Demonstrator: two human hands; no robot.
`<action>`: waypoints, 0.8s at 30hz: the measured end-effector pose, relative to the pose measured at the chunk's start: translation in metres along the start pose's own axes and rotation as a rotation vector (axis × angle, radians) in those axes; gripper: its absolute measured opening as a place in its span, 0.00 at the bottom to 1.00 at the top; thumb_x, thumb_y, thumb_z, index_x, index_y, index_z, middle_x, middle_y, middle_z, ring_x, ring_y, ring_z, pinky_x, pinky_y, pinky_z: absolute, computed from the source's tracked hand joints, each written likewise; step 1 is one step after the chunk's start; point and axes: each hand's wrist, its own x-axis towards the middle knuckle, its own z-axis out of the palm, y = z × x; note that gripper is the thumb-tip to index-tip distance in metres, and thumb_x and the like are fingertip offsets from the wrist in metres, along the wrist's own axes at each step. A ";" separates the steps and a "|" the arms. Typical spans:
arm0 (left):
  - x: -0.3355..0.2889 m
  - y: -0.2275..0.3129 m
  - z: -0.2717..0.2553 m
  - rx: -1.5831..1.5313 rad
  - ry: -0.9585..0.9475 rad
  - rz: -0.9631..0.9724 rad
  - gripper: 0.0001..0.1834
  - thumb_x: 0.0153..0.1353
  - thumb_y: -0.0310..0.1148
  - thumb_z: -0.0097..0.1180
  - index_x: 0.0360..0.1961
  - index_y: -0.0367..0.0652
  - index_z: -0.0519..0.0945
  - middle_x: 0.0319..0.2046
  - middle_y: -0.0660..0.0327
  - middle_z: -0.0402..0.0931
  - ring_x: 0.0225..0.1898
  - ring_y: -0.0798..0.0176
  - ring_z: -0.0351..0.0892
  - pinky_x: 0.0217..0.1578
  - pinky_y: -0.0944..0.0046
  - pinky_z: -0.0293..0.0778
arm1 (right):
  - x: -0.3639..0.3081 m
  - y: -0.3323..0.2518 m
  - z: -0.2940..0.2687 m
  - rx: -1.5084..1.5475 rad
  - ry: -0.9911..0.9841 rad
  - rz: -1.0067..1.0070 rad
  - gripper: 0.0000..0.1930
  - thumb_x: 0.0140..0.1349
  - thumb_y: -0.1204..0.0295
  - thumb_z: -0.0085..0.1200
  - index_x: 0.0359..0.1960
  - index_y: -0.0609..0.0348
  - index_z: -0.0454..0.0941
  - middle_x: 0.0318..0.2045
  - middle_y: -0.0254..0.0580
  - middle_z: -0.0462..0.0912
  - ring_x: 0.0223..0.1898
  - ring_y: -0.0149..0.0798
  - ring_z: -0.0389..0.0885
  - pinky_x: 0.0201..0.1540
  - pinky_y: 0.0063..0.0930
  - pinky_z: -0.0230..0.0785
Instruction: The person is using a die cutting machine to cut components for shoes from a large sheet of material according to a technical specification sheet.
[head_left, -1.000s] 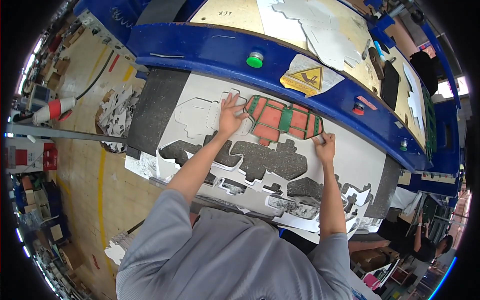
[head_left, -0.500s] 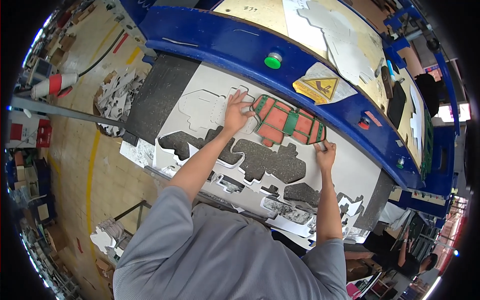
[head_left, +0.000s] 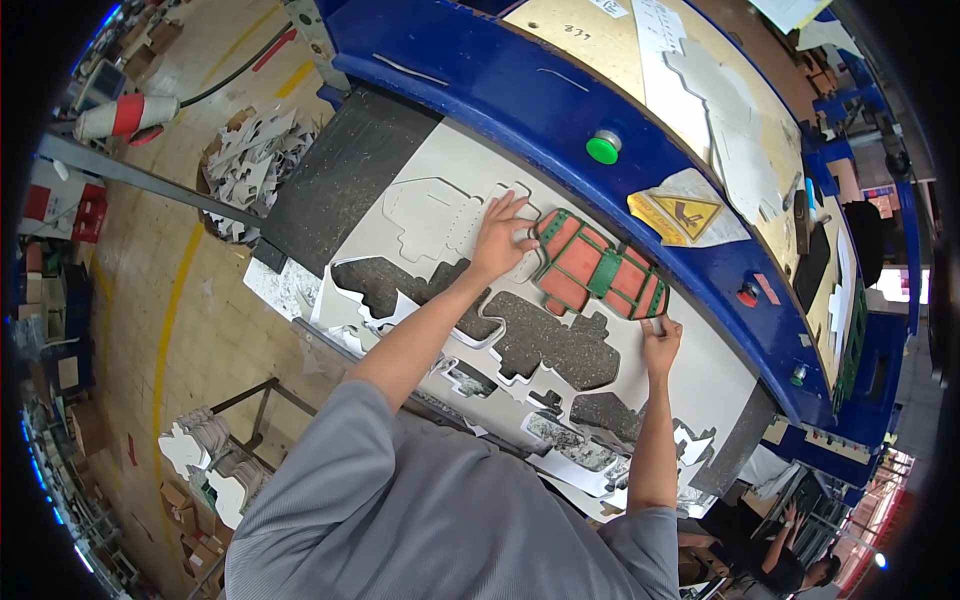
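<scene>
A cutting die (head_left: 578, 262) with a green metal frame and red filling lies on a pale grey sheet (head_left: 690, 375), just below the blue machine beam. At its left end is my left hand (head_left: 500, 240), fingers spread over a cut outline in the sheet, its thumb reaching the die's edge. My right hand (head_left: 661, 348) grips the die's lower right corner between thumb and fingers. To the left of my left hand, another cut outline (head_left: 425, 215) with a dotted line shows in the sheet. Nearer to me, dark board (head_left: 560, 345) shows through cut-out holes.
The blue beam (head_left: 480, 85) runs along the far side, with a green button (head_left: 604, 147) and a yellow warning label (head_left: 690, 212). White scraps fill a bin (head_left: 255, 165) at the left. A stand with stacked cut pieces (head_left: 215, 455) is lower left. Another person (head_left: 775, 560) works at the lower right.
The whole view has shifted and tilted slightly, so the machine appears farther right. Both hands remain at the die's two ends, with little visible movement against the sheet.
</scene>
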 end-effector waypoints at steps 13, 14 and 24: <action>0.003 0.002 -0.001 -0.018 0.025 0.043 0.13 0.42 0.31 0.71 0.32 0.45 0.84 0.58 0.56 0.72 0.68 0.49 0.57 0.69 0.44 0.49 | 0.001 0.000 0.003 0.035 0.037 -0.003 0.21 0.50 0.73 0.69 0.49 0.59 0.81 0.31 0.31 0.66 0.32 0.29 0.64 0.35 0.21 0.63; 0.004 0.001 -0.001 -0.021 0.023 0.047 0.13 0.42 0.31 0.71 0.32 0.45 0.84 0.58 0.56 0.72 0.68 0.49 0.57 0.69 0.44 0.49 | 0.002 -0.001 0.004 0.051 0.049 -0.004 0.22 0.50 0.73 0.69 0.49 0.59 0.81 0.31 0.31 0.66 0.32 0.29 0.64 0.35 0.21 0.63; 0.001 0.001 0.001 -0.014 0.009 0.037 0.13 0.42 0.31 0.71 0.32 0.46 0.84 0.59 0.58 0.71 0.68 0.49 0.57 0.69 0.44 0.48 | -0.001 -0.001 0.003 0.084 0.061 0.015 0.21 0.51 0.71 0.70 0.48 0.60 0.81 0.30 0.31 0.65 0.31 0.29 0.63 0.35 0.21 0.63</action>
